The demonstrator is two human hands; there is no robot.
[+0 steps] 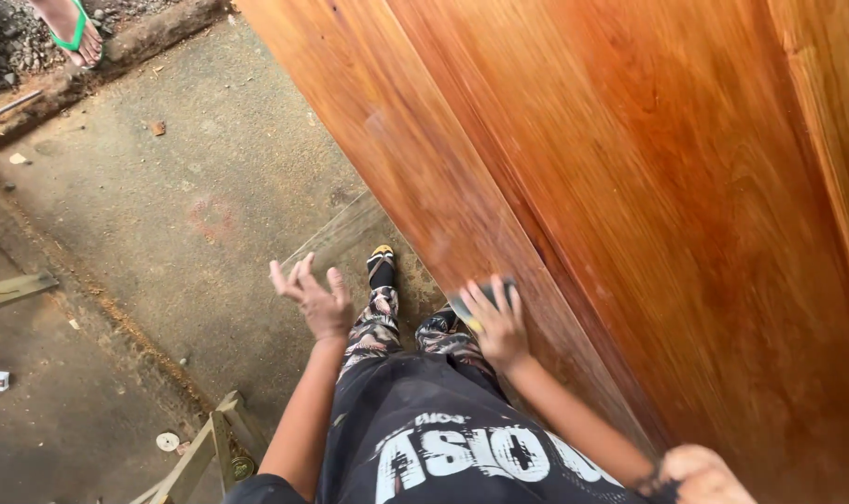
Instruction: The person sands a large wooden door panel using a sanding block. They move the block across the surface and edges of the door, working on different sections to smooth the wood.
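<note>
Wooden panel (pixel 630 187): right hand (pixel 499 327) fingers press dark pad (pixel 485 297).

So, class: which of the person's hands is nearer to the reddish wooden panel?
The right. The right hand presses a small dark pad against the wooden panel at its lower edge. The left hand hangs open in the air, apart from it, above the concrete floor.

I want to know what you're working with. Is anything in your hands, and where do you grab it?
The right hand presses a small dark pad against the wooden panel, fingers over its top. The left hand is empty.
</note>
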